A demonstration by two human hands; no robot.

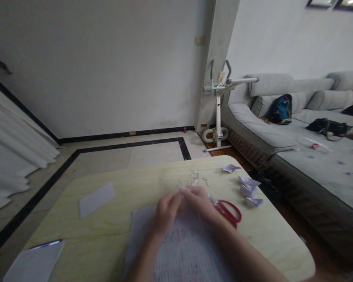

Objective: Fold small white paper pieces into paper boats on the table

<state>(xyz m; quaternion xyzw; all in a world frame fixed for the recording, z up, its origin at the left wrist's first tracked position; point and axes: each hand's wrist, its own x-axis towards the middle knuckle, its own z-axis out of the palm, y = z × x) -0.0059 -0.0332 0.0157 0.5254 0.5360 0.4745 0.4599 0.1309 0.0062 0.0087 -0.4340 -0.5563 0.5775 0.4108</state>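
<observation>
My left hand [167, 209] and my right hand [200, 201] meet above the far edge of a lined paper sheet [185, 246]. Both have their fingers pinched together on a small piece of white paper [182, 189], mostly hidden by the fingers and blurred. Just beyond the fingertips, thin paper scraps [196, 178] lie on the wooden table [129, 184]. Red-handled scissors [230, 213] rest beside my right hand, their blades partly behind it. Several folded paper shapes [248, 187] sit near the table's right edge.
A white paper rectangle [97, 199] lies at the table's left. Nearer the front left corner is another white sheet [37, 262] with a pen [45, 244] along its edge. Past the table stand an exercise machine [218, 113] and a grey sofa [320, 156] with bags on it.
</observation>
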